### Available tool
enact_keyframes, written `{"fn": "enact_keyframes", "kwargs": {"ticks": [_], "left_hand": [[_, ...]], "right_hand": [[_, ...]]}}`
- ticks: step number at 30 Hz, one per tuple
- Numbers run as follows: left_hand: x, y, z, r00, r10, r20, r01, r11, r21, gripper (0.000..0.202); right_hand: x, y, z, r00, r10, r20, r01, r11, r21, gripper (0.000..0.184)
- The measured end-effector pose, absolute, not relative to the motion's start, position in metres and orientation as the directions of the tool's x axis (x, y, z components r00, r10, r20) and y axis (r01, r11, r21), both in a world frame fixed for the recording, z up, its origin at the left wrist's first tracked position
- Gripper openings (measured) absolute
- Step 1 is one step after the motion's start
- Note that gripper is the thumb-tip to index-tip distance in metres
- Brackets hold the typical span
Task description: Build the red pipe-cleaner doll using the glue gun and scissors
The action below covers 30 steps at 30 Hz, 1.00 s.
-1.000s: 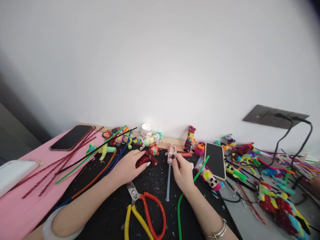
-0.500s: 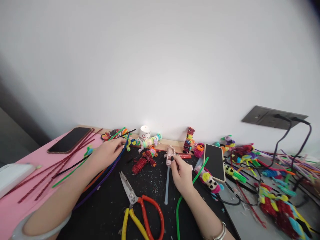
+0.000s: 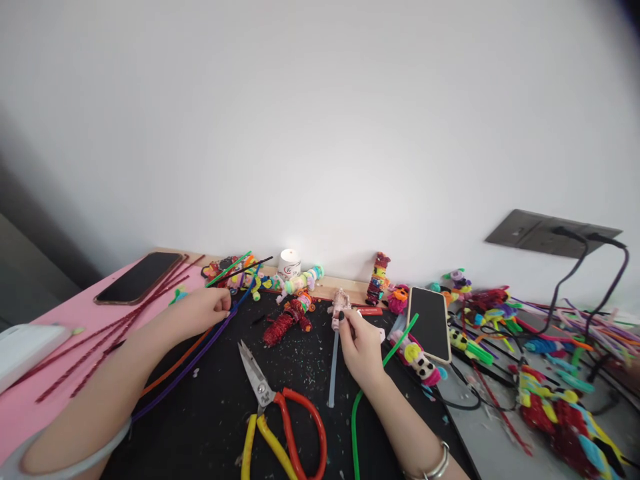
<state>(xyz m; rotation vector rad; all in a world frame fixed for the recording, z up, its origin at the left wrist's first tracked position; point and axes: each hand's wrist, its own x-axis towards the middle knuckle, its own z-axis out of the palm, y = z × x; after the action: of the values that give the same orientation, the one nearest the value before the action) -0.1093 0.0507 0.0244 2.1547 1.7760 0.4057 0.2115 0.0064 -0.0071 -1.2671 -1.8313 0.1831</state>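
Note:
My left hand (image 3: 200, 308) reaches to the left over a bundle of long pipe cleaners (image 3: 190, 340), its fingers pinched round the green and black ones near their far ends. My right hand (image 3: 361, 347) is closed on a clear glue stick (image 3: 332, 373) topped by a small pink figure (image 3: 340, 303), held upright-tilted on the black mat (image 3: 215, 427). A red glittery pipe-cleaner figure (image 3: 283, 323) lies on the mat between both hands, untouched.
Red-and-yellow-handled scissors (image 3: 280, 417) lie near the mat's front. A phone (image 3: 139, 278) and red stems rest on the pink sheet (image 3: 45, 400); another phone (image 3: 430, 320) lies right. Finished figures line the wall; cables (image 3: 590, 280) and pipe-cleaner heaps crowd the right side.
My left hand let go of the red glittery figure and moved left to the pipe cleaners, then drew back slightly with them. The right hand stayed on the glue stick.

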Motion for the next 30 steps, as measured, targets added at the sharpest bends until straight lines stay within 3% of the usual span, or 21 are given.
{"fn": "enact_keyframes", "kwargs": {"ticks": [6,9,16,21,30], "left_hand": [[-0.119,0.055,0.040,-0.009,0.981,0.192,0.961,-0.044,0.273,0.033],[-0.128,0.060,0.039,-0.111,0.988,0.105,0.961,0.080,0.264,0.032],[-0.141,0.065,0.026,-0.061,0.998,-0.021,0.954,0.065,0.293,0.025],[-0.145,0.068,0.027,-0.087,0.996,0.013,0.955,0.080,0.284,0.021],[-0.143,0.063,0.032,-0.197,0.973,0.119,0.947,0.158,0.281,0.033]], "right_hand": [[0.212,0.006,-0.005,-0.095,0.813,0.574,0.690,0.469,-0.551,0.022],[0.212,0.006,-0.005,-0.096,0.808,0.581,0.689,0.475,-0.547,0.022],[0.211,0.008,-0.007,-0.097,0.813,0.574,0.694,0.468,-0.546,0.021],[0.212,0.008,-0.007,-0.101,0.828,0.551,0.695,0.456,-0.557,0.022],[0.212,0.009,-0.009,-0.092,0.831,0.549,0.695,0.448,-0.562,0.023]]}}
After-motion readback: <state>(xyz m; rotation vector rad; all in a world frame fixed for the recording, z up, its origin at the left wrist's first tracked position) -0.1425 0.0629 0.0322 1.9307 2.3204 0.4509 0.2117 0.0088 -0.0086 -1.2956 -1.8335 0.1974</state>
